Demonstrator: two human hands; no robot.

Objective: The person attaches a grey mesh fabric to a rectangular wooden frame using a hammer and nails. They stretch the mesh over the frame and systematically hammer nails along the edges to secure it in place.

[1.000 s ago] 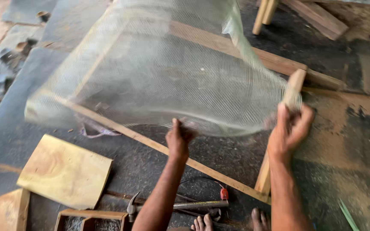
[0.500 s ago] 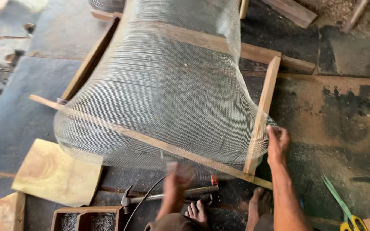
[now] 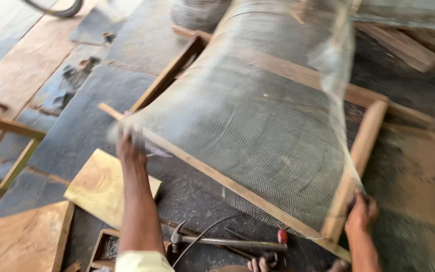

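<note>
Broadly, the floor [image 3: 101, 121] fills the frame, a patchwork of dark grey sheets and worn brown boards, and most of the middle and right is taken by a rectangular wooden frame [image 3: 363, 151] lying flat on it. Over that frame arches a big sheet of fine wire mesh [image 3: 258, 126], bulging upward from centre to upper right, its far edge blurred. At lower left of the frame lies a pale plywood offcut [image 3: 101, 186], just beside the frame's near rail. Along the bottom, a hammer [image 3: 227, 242] with a metal handle rests on the floor, with a small wooden box [image 3: 104, 249] to its left. The left hand [image 3: 129, 148] sits at centre left, fingers closed on the mesh where it meets the near rail's left end. The right hand [image 3: 361, 211] is at lower right, pressed against the frame's near corner; whether its fingers grip the wood or only rest there cannot be told.
</note>
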